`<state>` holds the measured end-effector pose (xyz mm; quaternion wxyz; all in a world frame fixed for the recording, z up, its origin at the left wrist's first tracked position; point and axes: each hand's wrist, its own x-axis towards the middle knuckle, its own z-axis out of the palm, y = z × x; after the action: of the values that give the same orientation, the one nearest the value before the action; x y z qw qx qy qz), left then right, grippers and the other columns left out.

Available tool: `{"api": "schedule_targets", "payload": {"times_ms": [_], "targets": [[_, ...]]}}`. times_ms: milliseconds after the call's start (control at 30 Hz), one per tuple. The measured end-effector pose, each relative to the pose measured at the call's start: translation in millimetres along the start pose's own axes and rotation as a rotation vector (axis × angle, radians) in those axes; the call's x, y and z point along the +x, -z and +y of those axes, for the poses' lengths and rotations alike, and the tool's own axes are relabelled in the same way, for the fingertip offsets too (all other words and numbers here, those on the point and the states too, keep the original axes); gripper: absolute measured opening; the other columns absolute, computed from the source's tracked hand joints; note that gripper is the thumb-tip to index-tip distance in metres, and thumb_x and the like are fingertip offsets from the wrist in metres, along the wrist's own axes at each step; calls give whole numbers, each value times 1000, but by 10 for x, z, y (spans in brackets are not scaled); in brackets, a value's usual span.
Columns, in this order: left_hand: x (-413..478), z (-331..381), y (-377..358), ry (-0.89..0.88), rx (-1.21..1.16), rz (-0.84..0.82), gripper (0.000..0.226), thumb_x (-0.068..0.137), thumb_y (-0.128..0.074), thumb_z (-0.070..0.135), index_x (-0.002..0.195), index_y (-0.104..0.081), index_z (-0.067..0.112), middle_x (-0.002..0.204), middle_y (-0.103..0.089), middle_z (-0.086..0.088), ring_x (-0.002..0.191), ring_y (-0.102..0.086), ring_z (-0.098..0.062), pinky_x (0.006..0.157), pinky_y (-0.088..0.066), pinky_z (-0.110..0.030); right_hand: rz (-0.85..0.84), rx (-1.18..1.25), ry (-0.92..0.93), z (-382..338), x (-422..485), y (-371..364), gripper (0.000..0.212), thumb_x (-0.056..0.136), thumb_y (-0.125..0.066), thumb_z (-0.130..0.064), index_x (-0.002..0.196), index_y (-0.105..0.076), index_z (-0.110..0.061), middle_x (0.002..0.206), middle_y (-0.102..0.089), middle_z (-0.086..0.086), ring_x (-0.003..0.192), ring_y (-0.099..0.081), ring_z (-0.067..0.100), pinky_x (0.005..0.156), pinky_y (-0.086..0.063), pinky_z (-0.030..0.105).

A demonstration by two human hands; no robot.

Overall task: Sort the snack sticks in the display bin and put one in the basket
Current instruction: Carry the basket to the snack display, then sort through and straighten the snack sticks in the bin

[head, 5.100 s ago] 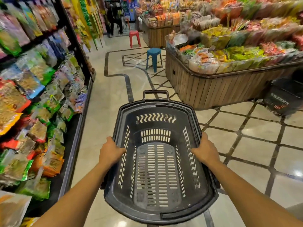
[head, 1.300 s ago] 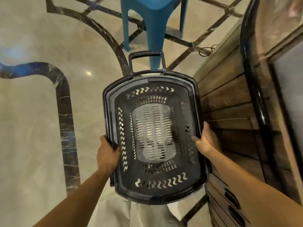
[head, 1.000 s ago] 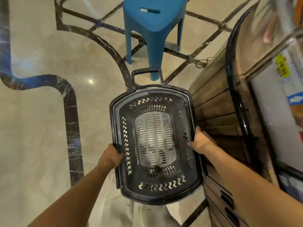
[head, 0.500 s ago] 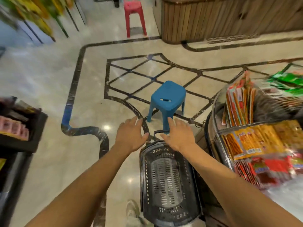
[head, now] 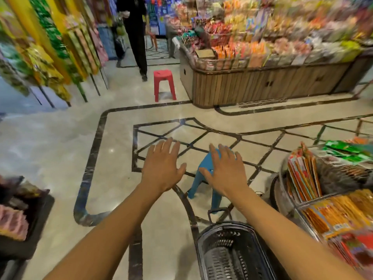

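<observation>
- Hanging snack packets [head: 50, 47]: racks along the floor's left edge, blurred.
- Person in black [head: 135, 33]: standing at the floor's far edge, seen from the shoulders down.
- Left hand [head: 161, 168]: held out in the air, palm down, fingers straight and spread, holding nothing.
- Red stool [head: 163, 81]: upright on the floor, near the person's feet.
- Blue stool [head: 201, 178]: mid-floor, partly hidden behind the right hand.
- Right hand [head: 226, 170]: in the air, palm down, fingers splayed, empty.
- Basket [head: 226, 226]: black, slotted, empty, on the floor below the right forearm, just beside the display bin.
- Wooden counter [head: 262, 83]: far right, heaped with blurred goods.
- Display bin [head: 283, 184]: clear-walled, at the floor's right edge.
- Snack sticks [head: 302, 174]: packets standing on end inside the bin.
</observation>
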<state>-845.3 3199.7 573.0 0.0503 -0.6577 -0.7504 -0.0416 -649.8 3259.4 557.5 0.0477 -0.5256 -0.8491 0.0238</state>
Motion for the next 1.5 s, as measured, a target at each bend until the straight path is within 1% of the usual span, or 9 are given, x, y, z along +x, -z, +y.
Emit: {"api": "schedule_targets", "payload": {"times_ms": [200,367,633,833,933,1133,1267,1333,1500], "targets": [[282,-779,145,-104,-13,32,75,98,-36,65,160,-16,26,169,-14,-5,154,-18,-29,123,-18,-50,51,-20,-133,-737,271,105,81,98,-33,-67,161,-8,-22,167,-17,12,154,-14,32,124,-14,51],[572,-1082,97,-199,-14,15,76,99,-33,65,161,-13,26,169,-12,-6,154,-16,-29,124,-17,-50,72,-18,-226,-1048,490,137,81,99,-34,-66,162,-9,-22,167,-18,13,154,-14,32,123,-12,51],[1309,-1229,-91,-355,-25,13,76,99,-32,64,161,-13,25,169,-13,-6,154,-16,-28,125,-18,-49,59,-8,-371,-1064,1060,-43,81,98,-33,-68,161,-9,-23,167,-19,12,154,-15,31,123,-13,49],[2300,-1299,-311,-455,-35,22,76,99,-34,64,161,-13,25,169,-13,-6,154,-15,-28,124,-15,-48,69,37,-473,-878,1860,-264,81,99,-27,-68,161,-5,-23,168,-15,11,155,-11,30,125,-11,49],[2914,-1270,-440,-528,-21,40,75,98,-37,63,159,-19,23,167,-21,-8,152,-23,-29,124,-19,-48,61,34,-525,-685,2367,-355,81,98,-22,-69,161,-4,-22,168,-14,12,154,-13,31,124,-13,50],[4108,-1029,-603,-675,3,67,76,96,-40,63,158,-28,20,163,-30,-11,147,-33,-31,119,-26,-49,95,75,-677,-284,3171,-377,82,97,-34,-68,161,-15,-20,164,-25,14,151,-22,33,121,-21,52],[4711,-669,-692,-810,-50,61,76,92,-36,61,151,-42,13,153,-45,-17,135,-48,-37,112,-38,-53,89,57,-806,119,3416,-341,82,97,-31,-69,161,-13,-21,165,-24,12,151,-21,31,121,-19,50],[4982,-435,-774,-895,-85,54,75,88,-43,59,146,-49,11,147,-52,-18,127,-54,-39,106,-43,-54,78,46,-888,350,3470,-340,82,96,-33,-69,160,-15,-21,164,-25,13,150,-24,32,119,-23,51],[5527,226,-990,-1135,-163,14,74,87,-41,56,141,-54,8,141,-56,-20,122,-57,-38,101,-48,-54,77,-6,-1126,811,3499,-400,87,87,-26,-71,155,-31,-18,153,-44,14,141,-40,34,111,-35,52]]}}
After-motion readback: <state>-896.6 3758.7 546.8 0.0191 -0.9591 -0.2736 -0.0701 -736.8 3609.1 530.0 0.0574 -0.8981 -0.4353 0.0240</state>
